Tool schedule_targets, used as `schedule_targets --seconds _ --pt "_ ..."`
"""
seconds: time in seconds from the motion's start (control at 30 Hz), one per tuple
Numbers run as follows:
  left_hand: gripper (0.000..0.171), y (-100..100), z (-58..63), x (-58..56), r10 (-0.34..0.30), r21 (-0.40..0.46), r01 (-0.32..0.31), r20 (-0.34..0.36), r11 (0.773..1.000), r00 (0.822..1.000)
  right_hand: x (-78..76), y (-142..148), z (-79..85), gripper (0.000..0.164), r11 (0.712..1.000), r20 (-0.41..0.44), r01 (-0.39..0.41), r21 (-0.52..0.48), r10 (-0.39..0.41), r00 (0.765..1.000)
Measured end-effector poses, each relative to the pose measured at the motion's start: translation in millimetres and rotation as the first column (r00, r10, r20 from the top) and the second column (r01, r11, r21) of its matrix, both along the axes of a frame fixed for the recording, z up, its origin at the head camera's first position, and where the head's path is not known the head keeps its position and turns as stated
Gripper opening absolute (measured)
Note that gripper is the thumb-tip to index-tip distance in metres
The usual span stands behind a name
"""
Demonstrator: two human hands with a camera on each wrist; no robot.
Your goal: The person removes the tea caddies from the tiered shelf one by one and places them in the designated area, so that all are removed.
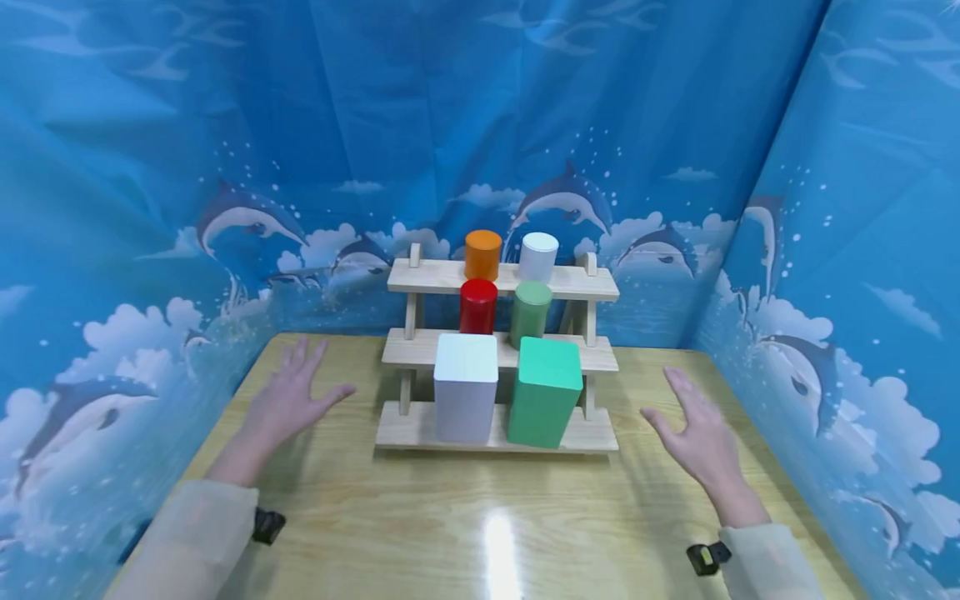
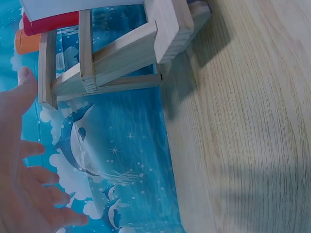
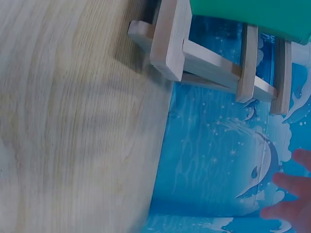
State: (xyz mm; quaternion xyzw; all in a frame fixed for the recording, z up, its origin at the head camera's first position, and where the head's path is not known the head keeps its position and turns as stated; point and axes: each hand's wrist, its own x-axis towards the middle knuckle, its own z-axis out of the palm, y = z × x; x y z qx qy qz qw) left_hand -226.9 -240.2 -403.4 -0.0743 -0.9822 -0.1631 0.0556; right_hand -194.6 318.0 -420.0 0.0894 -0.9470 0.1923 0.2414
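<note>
Pale sleeves (image 1: 187,533) are closest to the camera, one low on each side, and past them I've got nothing in my grip. My left hand (image 1: 288,398) is off to the left of the wooden rack (image 1: 405,427), fingers spread and empty; my right hand (image 1: 701,433) is over on the other side, same deal. Rack stands on the desk (image 1: 420,517) between them, touching neither.

Progress-wise, all three tiers carry a pair: orange cylinder (image 1: 482,257) and white cylinder (image 1: 537,258) up top, red cylinder (image 1: 477,308) and sage cylinder (image 1: 531,313) in the middle, white block (image 1: 465,392) and green block (image 1: 547,392) at the bottom. I'd call that either freshly set up or fully done (honestly can't tell which from a still), so no clue what's left.

Orientation: rack's long axis runs left to right, low tier facing me. All six pieces stand upright, long axes vertical, though the green block looks slightly skewed; might just be the angle.
</note>
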Motion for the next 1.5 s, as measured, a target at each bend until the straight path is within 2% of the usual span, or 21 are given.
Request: schedule_targets --seconds 0.1,0.2,0.33,0.4,0.5,0.6,0.7,0.87,1.0,1.1,1.33,1.5 --pt "0.098 1.1 2.1 -2.3 0.003 0.077 -0.006 0.034 0.997 0.999 0.1 -2.0 0.4 0.063 0.998 -0.110 -0.018 -0.056 0.012 0.994" --pt "0.097 2.0 2.2 -5.9 0.001 0.148 -0.008 0.045 0.989 0.999 -1.4 -4.7 -0.5 0.058 0.993 -0.210 -0.049 -0.109 0.025 0.977" --pt "0.094 4.4 1.2 -11.7 0.004 0.254 -0.016 0.045 0.967 0.999 -3.6 -9.5 -0.7 0.054 0.978 -0.296 -0.107 -0.179 0.050 0.954" --pt "0.093 5.7 0.5 -14.6 0.007 0.305 -0.019 0.042 0.952 0.999 -4.2 -12.6 0.6 0.052 0.966 -0.293 -0.133 -0.221 0.064 0.954" --pt "0.090 8.4 -1.7 -19.4 0.010 0.384 -0.025 0.040 0.923 0.999 -5.0 -18.2 4.1 0.050 0.937 -0.241 -0.165 -0.309 0.090 0.966" --pt "0.089 11.3 -4.9 -24.0 0.007 0.460 -0.023 0.036 0.888 0.999 -5.9 -24.8 8.1 0.049 0.896 -0.166 -0.188 -0.403 0.130 0.978" --pt "0.085 14.1 -8.6 -28.3 -0.001 0.530 -0.011 0.022 0.848 1.000 -6.3 -31.7 12.1 0.049 0.849 -0.111 -0.207 -0.485 0.176 0.978" --pt "0.079 18.1 -13.9 -34.2 -0.005 0.621 -0.001 0.008 0.784 1.000 -7.9 -42.5 18.1 0.048 0.783 -0.076 -0.254 -0.568 0.257 0.963" --pt "0.073 20.6 -17.8 -37.2 -0.016 0.687 0.005 0.010 0.726 1.000 -10.1 -50.3 20.4 0.048 0.716 -0.085 -0.310 -0.626 0.333 0.939" --pt "0.069 22.1 -21.0 -39.5 -0.033 0.723 0.020 0.004 0.691 0.999 -13.2 -55.2 20.0 0.049 0.682 -0.092 -0.341 -0.647 0.374 0.923" --pt "0.056 28.0 -29.4 -48.6 -0.060 0.779 0.051 -0.017 0.625 0.998 -20.7 -68.0 20.0 0.054 0.650 -0.092 -0.402 -0.645 0.456 0.885" --pt "0.053 32.9 -33.5 -54.2 -0.078 0.809 0.048 -0.002 0.586 0.997 -18.6 -81.8 30.6 0.058 0.636 -0.088 -0.440 -0.634 0.506 0.858"
